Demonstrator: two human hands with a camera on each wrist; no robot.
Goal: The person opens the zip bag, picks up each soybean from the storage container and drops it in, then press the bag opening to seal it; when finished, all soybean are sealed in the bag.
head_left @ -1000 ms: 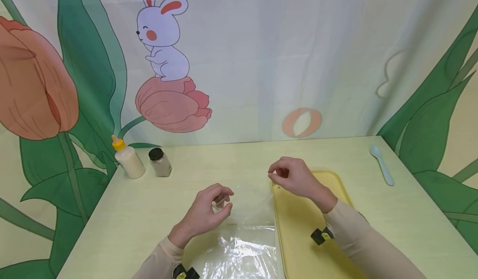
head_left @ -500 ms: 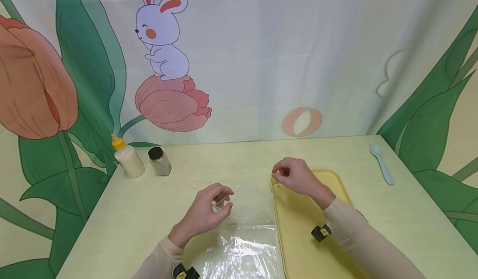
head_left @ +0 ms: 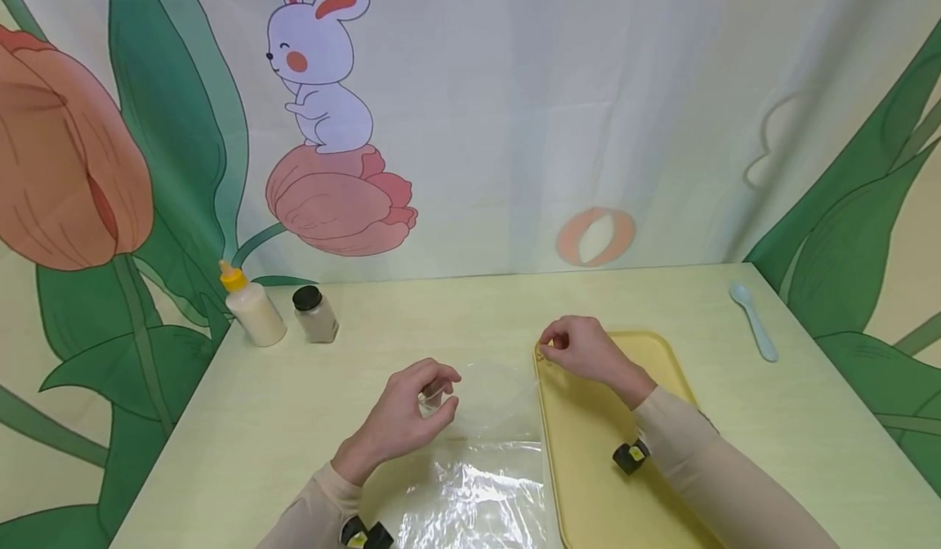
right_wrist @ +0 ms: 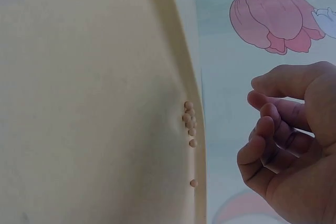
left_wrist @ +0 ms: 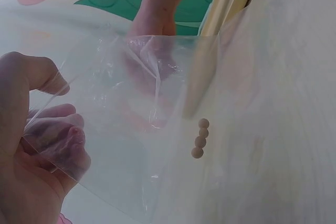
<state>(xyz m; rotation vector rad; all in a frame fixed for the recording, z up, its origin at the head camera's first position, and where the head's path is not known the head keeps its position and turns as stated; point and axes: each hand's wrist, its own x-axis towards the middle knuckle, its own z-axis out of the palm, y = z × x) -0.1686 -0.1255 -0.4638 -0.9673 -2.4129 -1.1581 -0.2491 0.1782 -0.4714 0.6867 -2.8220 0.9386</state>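
Plastic bag (head_left: pixel 485 484) lies nearest on the counter (head_left: pixel 257 426); four beads (left_wrist: pixel 200 142) show through its film, though inside or behind I cannot tell; the left hand (head_left: pixel 404 410) curls its fingers round the bag's edge, thumb standing apart; best hold that edge steady. Loose beads (right_wrist: pixel 187 118) sit inside the far left corner of the yellow tray (head_left: pixel 603 467); above, the right hand (head_left: pixel 584 349) narrows thumb and forefinger nearly together; whether they pinch anything I cannot tell; low, gentle fingertips should prevent rolling.
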